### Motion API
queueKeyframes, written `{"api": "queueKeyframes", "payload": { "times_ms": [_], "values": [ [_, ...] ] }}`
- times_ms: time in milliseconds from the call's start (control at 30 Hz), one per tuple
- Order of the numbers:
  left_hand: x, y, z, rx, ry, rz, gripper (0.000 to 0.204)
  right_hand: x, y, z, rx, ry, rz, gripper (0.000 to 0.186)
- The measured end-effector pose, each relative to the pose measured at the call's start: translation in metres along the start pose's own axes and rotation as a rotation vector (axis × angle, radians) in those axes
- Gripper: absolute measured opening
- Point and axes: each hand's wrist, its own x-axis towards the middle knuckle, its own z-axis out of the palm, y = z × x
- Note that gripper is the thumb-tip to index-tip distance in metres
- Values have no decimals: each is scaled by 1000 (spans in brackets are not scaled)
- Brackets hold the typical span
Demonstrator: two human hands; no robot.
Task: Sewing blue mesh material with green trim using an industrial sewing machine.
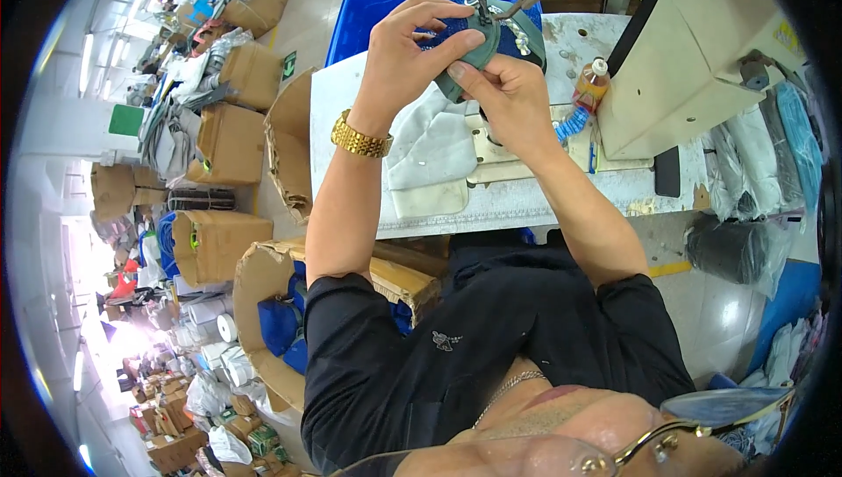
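Observation:
A green fabric piece (478, 53) is under the needle area of a cream sewing machine (664, 74). My left hand (412, 52), with a gold watch at the wrist, curls over its left side, thumb pressed on it near the presser foot. My right hand (504, 96) pinches its lower edge between thumb and bent fingers. Behind it is dark blue and green material (537, 60) with silvery pieces on it. White fabric (421, 153) lies below my hands on the white table (338, 188). A bottle (589, 89) and blue coiled hose (570, 129) are right of my right hand.
A blue plastic tub (351, 12) stands behind the table. Cardboard boxes (219, 245) and piled goods line the left; an open carton (250, 328) holding blue items is beside me. Wrapped fabric (737, 253) is stacked at the right.

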Motion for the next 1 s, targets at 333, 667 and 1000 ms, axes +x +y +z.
{"api": "queueKeyframes", "payload": {
  "times_ms": [333, 667, 1000],
  "values": [
    [-4, 12, 3, 105, 50, -92, 30, 3, -7, -7, 76, -41, 91, 30],
    [-4, 18, 3, 231, 60, -15, 27, 5, -20, -18, 167, -141, 141, 26],
    [-5, 31, -7, 596, -6, 395, 21, -10, -8, -16, 338, -227, 118, 20]
  ]
}}
